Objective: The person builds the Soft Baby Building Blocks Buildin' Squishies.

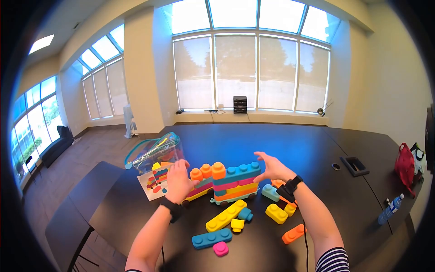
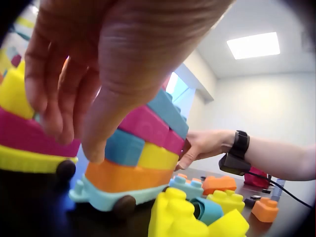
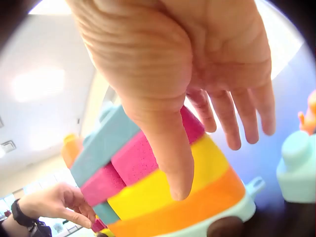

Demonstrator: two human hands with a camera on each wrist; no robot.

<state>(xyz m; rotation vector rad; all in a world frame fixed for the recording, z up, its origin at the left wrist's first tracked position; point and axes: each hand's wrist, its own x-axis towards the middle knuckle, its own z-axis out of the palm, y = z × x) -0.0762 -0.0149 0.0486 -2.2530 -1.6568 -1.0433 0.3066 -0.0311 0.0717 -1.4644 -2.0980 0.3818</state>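
Although the left hand covers one end of the low wagon in my head view, I can see its fingers loosely extended, gripping nothing I can make out; whether their tips touch the wagon, I cannot tell. The right hand, thumb spread from straight fingers, is not clasped around anything beside the tall wagon; in my right wrist view that thumb hides part of its magenta and yellow layers. A strapped-on camera blocks some loose bricks. Both wagons stand near each other on the dark, smooth table, built of matte, soft-edged layers with rounded studs and round brown wheels. The tall one's magenta looks finely speckled.
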